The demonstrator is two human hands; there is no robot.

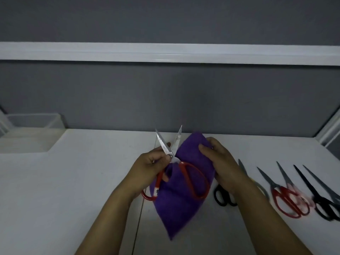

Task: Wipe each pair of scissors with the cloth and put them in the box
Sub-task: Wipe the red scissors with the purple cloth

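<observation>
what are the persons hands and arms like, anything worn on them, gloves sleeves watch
The left hand and right hand are bare, with no gloves. The left arm and right arm show no sleeves down to the bottom edge of the picture, and no watch or bracelet at either wrist. The picture is too soft to rule out rings.

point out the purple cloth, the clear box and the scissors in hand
purple cloth [184, 208], head view, lower middle of the fabric
clear box [55, 122], head view, its right wall
held scissors [164, 145], head view, left blade
</observation>
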